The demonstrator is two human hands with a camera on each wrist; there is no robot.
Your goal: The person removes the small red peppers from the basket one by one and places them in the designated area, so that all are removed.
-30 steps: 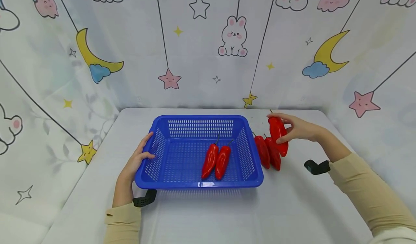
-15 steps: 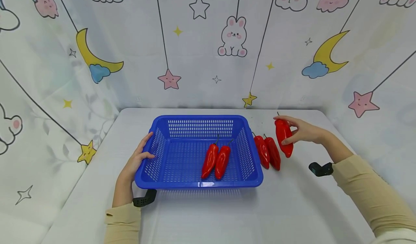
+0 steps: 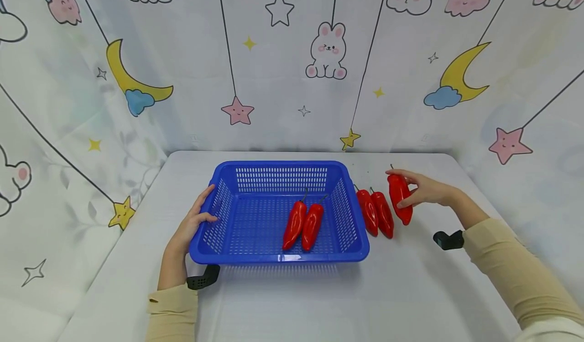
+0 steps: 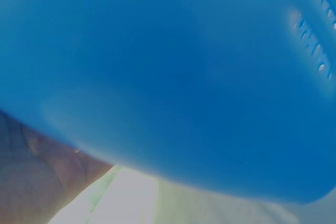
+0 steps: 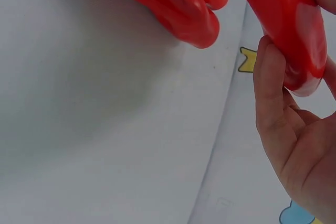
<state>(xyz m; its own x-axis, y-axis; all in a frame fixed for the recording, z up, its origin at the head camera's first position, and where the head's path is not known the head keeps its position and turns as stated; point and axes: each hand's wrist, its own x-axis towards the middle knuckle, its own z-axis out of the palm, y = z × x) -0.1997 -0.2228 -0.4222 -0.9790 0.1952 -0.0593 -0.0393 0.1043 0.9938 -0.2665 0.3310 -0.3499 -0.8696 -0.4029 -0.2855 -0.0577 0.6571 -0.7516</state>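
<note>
A blue slotted plastic basket (image 3: pixel 280 259) sits on the white table, and its wall (image 4: pixel 168 77) fills most of the left wrist view. My left hand (image 3: pixel 184 233) grips the basket's left rim, thumb over the edge. Inside, right of the middle, lie two red chili peppers (image 3: pixel 295 225). My right hand (image 3: pixel 429 189) pinches another red chili pepper (image 3: pixel 398 197) between thumb and fingers, stem pointing away; whether it touches the table I cannot tell. Two more red chili peppers (image 3: pixel 383 215) lie side by side between the basket and that hand.
The white table (image 3: pixel 292 306) ends at a cloth backdrop (image 3: pixel 292 63) printed with stars, moons and rabbits. Black wrist cameras (image 3: pixel 448 240) hang at both wrists below tan sleeves (image 3: pixel 511 266).
My right hand has carried its chili pepper rightward, away from the two loose ones, then slightly down toward the table. The left hand and basket stay put.
</note>
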